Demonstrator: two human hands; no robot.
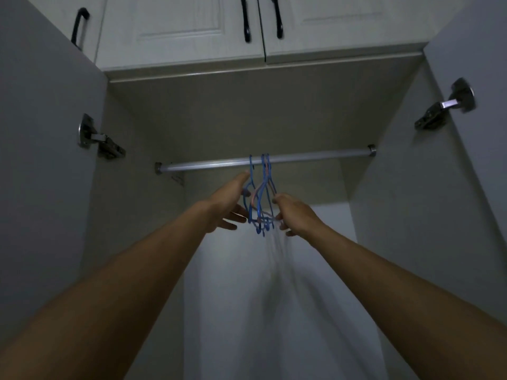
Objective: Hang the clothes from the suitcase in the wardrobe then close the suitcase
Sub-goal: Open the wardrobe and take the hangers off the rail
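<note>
I look up into an open wardrobe. A metal rail runs across it. A bunch of empty hangers, mostly blue with a pink one among them, hangs from the rail's middle. My left hand is at the bunch's left side with fingers spread, touching the leftmost blue hanger. My right hand is at the right side, its fingers curled against the hangers' lower ends. No clothes and no suitcase are in view.
The wardrobe's two doors stand open, the left door and the right door, each with a metal hinge. Closed upper cabinet doors with black handles sit above. The pale back panel lies below the rail.
</note>
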